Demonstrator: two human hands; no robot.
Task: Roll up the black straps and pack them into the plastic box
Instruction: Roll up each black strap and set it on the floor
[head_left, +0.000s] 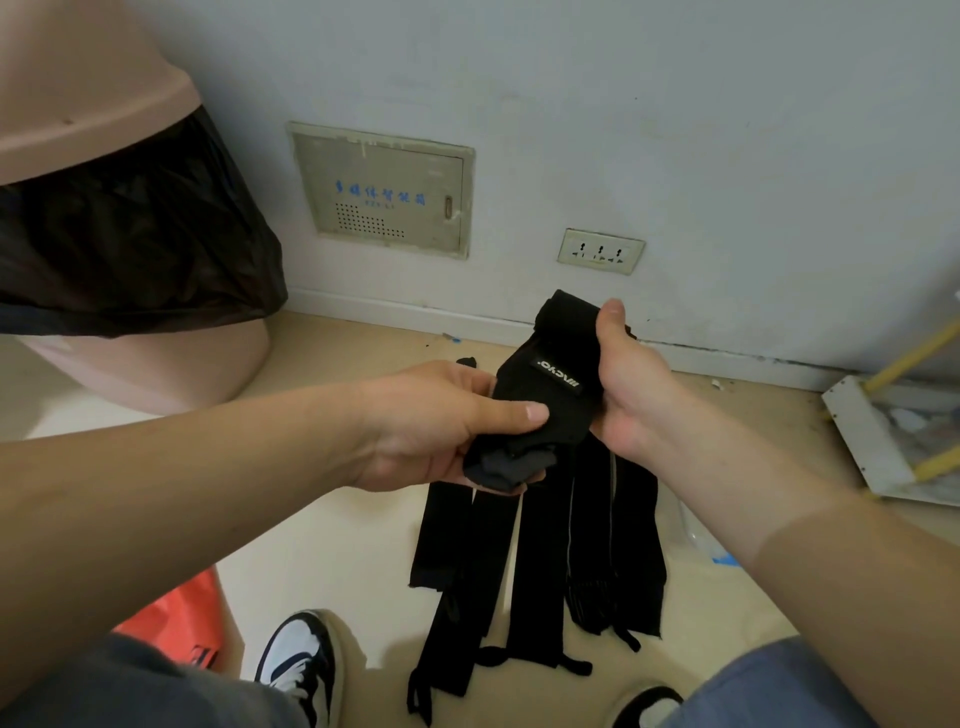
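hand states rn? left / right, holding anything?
Left hand: closed on the lower end of the black strap.
Right hand: closed on the same strap's upper end.

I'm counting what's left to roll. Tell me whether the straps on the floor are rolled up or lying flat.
Lying flat. The straps on the floor are spread out lengthwise side by side, unrolled. Only the strap held in both hands is bunched up.

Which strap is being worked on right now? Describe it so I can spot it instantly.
Look below the wall socket, above the black straps lying flat on the floor. The held strap is gripped between the left hand and right hand. It alone is lifted and shows a small white-lettered label.
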